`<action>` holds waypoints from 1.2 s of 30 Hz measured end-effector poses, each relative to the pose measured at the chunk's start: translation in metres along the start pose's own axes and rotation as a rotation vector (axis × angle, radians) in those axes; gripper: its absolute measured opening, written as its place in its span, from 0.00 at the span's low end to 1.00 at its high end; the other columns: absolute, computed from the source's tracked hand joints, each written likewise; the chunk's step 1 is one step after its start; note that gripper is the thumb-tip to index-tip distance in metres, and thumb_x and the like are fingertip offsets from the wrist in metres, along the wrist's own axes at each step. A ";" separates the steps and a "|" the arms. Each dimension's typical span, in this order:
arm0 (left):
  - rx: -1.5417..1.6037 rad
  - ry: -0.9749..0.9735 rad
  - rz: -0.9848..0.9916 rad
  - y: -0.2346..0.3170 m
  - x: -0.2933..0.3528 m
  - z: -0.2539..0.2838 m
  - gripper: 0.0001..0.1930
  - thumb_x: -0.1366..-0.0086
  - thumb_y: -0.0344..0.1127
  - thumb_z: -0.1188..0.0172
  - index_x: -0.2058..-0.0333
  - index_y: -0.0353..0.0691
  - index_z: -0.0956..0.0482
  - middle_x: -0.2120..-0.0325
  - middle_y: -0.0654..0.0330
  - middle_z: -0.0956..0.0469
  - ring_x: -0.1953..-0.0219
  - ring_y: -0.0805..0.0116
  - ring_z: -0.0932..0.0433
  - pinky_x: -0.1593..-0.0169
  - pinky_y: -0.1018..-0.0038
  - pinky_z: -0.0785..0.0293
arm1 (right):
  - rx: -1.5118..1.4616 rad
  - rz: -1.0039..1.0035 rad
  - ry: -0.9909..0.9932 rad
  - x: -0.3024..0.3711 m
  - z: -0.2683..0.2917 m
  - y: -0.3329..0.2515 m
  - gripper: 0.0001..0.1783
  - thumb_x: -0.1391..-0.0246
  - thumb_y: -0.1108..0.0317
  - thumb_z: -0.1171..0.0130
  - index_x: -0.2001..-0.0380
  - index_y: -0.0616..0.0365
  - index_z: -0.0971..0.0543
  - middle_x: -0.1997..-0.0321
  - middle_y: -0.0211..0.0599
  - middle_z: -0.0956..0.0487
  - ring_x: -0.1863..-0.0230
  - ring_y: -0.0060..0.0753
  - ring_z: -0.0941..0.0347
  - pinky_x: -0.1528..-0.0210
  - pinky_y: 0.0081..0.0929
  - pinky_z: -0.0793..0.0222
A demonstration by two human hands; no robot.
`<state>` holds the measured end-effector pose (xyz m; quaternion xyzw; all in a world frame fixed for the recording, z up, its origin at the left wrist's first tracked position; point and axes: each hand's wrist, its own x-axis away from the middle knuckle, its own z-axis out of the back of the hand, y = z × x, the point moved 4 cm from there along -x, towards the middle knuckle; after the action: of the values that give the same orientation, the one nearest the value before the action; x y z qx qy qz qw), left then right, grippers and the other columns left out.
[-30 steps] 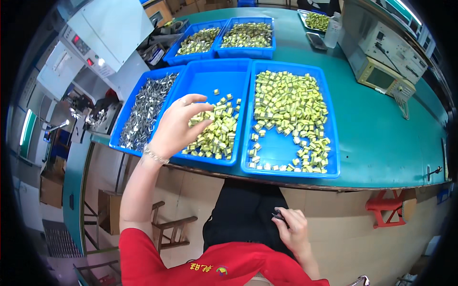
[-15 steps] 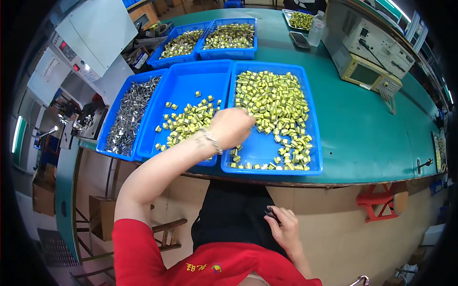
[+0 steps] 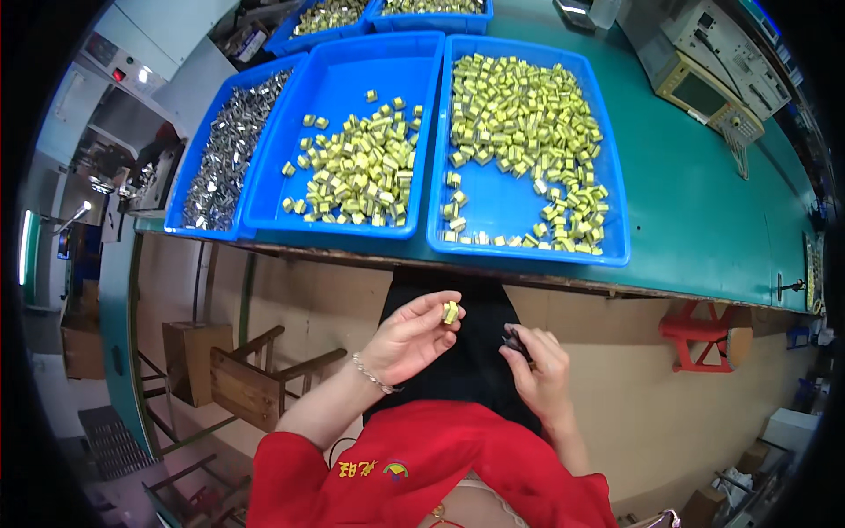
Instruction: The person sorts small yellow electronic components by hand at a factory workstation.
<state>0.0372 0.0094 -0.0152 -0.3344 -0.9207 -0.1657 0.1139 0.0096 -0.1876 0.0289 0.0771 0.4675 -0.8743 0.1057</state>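
In front of my lap, my left hand pinches a small yellow-wrapped transformer between thumb and fingers. A little to its right, my right hand is closed round a small dark tool whose kind I cannot make out. Both hands are below the bench edge and apart from each other. Many more such pieces fill much of the right blue tray. Another loose heap of them lies in the middle blue tray.
At the left, a narrower blue tray holds shiny metal parts. Two more filled trays stand behind. Measuring instruments sit on the green bench at the right. A red stool and a wooden chair stand below.
My left hand has come back from the right tray to my lap, bringing a transformer. My right hand still grips the dark tool. The view has tilted downward.
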 end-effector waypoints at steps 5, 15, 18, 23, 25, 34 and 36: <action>0.256 -0.005 0.042 -0.036 0.001 0.021 0.13 0.31 0.30 0.47 0.49 0.35 0.28 0.55 0.55 0.24 0.59 0.72 0.23 0.55 0.81 0.23 | 0.015 0.032 -0.042 -0.001 -0.008 -0.010 0.15 0.57 0.77 0.34 0.62 0.63 0.20 0.73 0.40 0.22 0.72 0.38 0.28 0.68 0.29 0.33; 0.207 -0.004 0.078 -0.045 0.005 0.029 0.15 0.31 0.31 0.47 0.47 0.34 0.28 0.57 0.56 0.22 0.59 0.74 0.21 0.54 0.81 0.22 | -0.006 0.027 -0.080 -0.005 -0.019 -0.017 0.14 0.58 0.76 0.34 0.64 0.61 0.21 0.75 0.36 0.22 0.73 0.38 0.26 0.66 0.31 0.34; 0.209 -0.006 0.091 -0.048 0.004 0.029 0.15 0.31 0.31 0.46 0.48 0.34 0.28 0.57 0.56 0.22 0.59 0.74 0.21 0.54 0.81 0.22 | 0.077 0.127 -0.059 -0.003 -0.019 -0.013 0.14 0.58 0.76 0.33 0.64 0.61 0.21 0.74 0.37 0.21 0.73 0.39 0.25 0.66 0.32 0.34; 0.219 0.028 0.110 -0.050 0.005 0.029 0.15 0.30 0.32 0.48 0.48 0.32 0.29 0.58 0.53 0.24 0.60 0.71 0.24 0.56 0.80 0.23 | 0.136 0.131 -0.098 -0.004 -0.018 -0.016 0.13 0.59 0.75 0.33 0.65 0.61 0.21 0.74 0.37 0.21 0.73 0.40 0.25 0.66 0.32 0.35; 0.212 0.035 0.110 -0.051 0.005 0.030 0.15 0.30 0.32 0.48 0.48 0.31 0.29 0.58 0.53 0.23 0.60 0.71 0.24 0.56 0.80 0.23 | 0.139 0.132 -0.101 -0.004 -0.019 -0.017 0.13 0.58 0.75 0.34 0.65 0.61 0.21 0.74 0.37 0.21 0.73 0.39 0.25 0.66 0.32 0.35; 0.160 0.033 0.059 -0.049 0.005 0.029 0.15 0.31 0.31 0.47 0.48 0.32 0.28 0.57 0.52 0.23 0.59 0.70 0.22 0.55 0.79 0.22 | 0.123 0.119 -0.116 -0.003 -0.019 -0.015 0.12 0.58 0.74 0.33 0.66 0.60 0.21 0.75 0.36 0.21 0.73 0.39 0.25 0.66 0.31 0.35; 0.137 0.054 0.051 -0.048 0.003 0.027 0.15 0.31 0.31 0.47 0.48 0.32 0.28 0.57 0.52 0.23 0.60 0.70 0.22 0.54 0.78 0.23 | 0.117 0.105 -0.125 -0.003 -0.019 -0.013 0.13 0.58 0.74 0.33 0.66 0.60 0.21 0.75 0.36 0.21 0.73 0.39 0.25 0.66 0.31 0.35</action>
<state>0.0009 -0.0134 -0.0503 -0.3445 -0.9178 -0.1084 0.1652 0.0100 -0.1647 0.0299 0.0528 0.4033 -0.8965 0.1756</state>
